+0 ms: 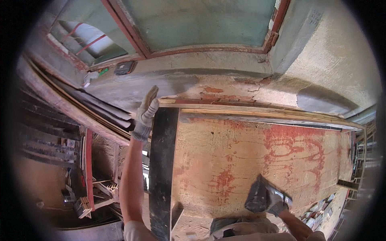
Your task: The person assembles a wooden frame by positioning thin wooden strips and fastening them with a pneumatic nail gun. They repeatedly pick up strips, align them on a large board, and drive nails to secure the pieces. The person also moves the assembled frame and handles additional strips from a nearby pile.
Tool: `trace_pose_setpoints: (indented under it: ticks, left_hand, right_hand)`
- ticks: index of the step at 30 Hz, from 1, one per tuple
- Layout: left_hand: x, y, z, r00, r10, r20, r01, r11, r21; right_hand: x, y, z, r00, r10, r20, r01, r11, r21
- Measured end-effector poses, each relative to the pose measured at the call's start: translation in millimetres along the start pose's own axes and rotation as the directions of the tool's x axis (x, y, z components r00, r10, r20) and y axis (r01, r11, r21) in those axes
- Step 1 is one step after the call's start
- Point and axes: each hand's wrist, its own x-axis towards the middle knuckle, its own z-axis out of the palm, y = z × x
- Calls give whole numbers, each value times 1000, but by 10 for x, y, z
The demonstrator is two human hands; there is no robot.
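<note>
Plywood sheet, red-stained, laid flat ahead of person, far edge close to wall. Black strip seen along sheet's left edge. Left hand, gloved, raised at sheet's far left corner; fingers held straight and pressed together, nothing pinched; contact with corner cannot be told. Right hand, gloved, laid flat on sheet near its near edge, fingers spread slightly, pointed up-left. Wooden batten lodged along far edge. Window frame set above wall ledge.

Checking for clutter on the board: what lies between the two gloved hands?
In the head view, between the left hand and right hand lie only the black strip and bare red-stained plywood.
</note>
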Motion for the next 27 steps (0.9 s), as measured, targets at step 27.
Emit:
trace_pose_setpoints:
  ticks: [27]
  left_hand:
    - [24,-247,155,964,-205,-170,129,918,-376]
  right_hand:
    - [1508,-2718,-722,505,-436,-744,413,880,-235]
